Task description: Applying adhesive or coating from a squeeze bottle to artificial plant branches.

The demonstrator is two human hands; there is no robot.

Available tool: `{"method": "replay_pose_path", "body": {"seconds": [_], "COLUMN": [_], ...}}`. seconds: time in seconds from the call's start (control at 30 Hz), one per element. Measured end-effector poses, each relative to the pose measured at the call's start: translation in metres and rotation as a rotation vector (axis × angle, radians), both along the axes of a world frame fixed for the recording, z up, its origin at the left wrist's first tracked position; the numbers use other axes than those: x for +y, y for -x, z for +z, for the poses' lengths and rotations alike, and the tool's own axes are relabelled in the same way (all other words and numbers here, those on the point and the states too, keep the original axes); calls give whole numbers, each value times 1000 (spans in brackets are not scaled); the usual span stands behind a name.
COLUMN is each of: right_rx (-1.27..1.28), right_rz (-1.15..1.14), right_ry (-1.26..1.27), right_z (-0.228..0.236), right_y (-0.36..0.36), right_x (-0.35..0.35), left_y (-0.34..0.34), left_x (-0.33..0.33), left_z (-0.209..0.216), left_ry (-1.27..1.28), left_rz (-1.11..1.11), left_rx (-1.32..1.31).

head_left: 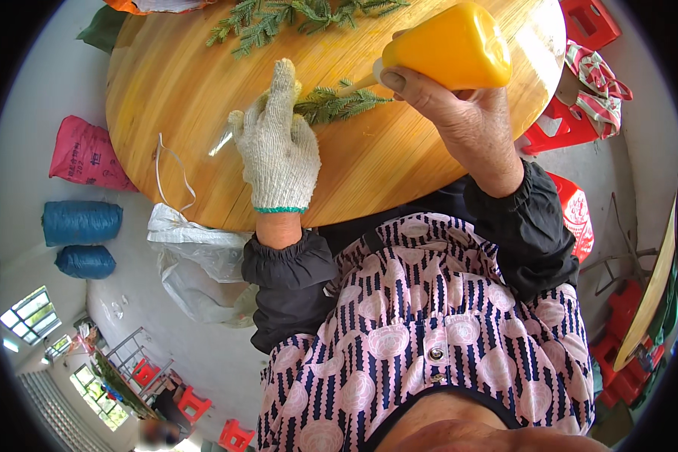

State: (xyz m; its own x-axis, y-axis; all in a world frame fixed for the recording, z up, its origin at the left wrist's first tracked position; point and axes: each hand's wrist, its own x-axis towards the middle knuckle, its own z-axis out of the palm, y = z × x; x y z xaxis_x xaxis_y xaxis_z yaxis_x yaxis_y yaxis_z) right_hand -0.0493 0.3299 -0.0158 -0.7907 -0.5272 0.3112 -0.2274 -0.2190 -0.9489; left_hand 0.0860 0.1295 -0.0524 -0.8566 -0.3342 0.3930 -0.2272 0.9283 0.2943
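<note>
My left hand (278, 147) wears a white knit glove with yellowish fingertips and a green cuff. One finger stretches forward. The near end of a green needle-leaf sprig (339, 107) disappears between its finger and thumb, so the grip itself is partly hidden. Bare, my right hand (459, 113) wraps round a yellow squeeze bottle (448, 47), tilted with its pale nozzle pointing down to the left. The nozzle tip is at the sprig's needles; whether anything comes out cannot be made out.
More green sprigs (301, 15) lie at the far side of the round wooden table (195, 98). A white plastic bag (203, 256) hangs at the near left edge. Red stools (554, 128) stand right; a pink sack (90, 154) and blue bundles (82, 224) sit left.
</note>
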Motion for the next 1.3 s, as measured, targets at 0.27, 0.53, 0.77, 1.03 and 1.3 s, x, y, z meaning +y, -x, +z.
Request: {"method": "replay_pose_path", "body": {"seconds": [0.27,0.53,0.77,1.03,1.3], "right_rx": [-80,-72,15,42,3], "right_rz": [11,26,32,20,6], "right_ry": [94,59,81,48,101], "right_z": [-1,0,4,1,2], "right_y": [-10,-15,-13,-12,-13], "right_x": [1,2,-6,-1,12], "left_y": [4,17,16,14,14], "left_x": [24,48,51,51,46], "left_z": [15,13,17,14,10], "left_ry": [-86,-221,-143,-130,-111], "left_rz": [77,69,103,106,96], "left_rx": [369,203,121,115,138]}}
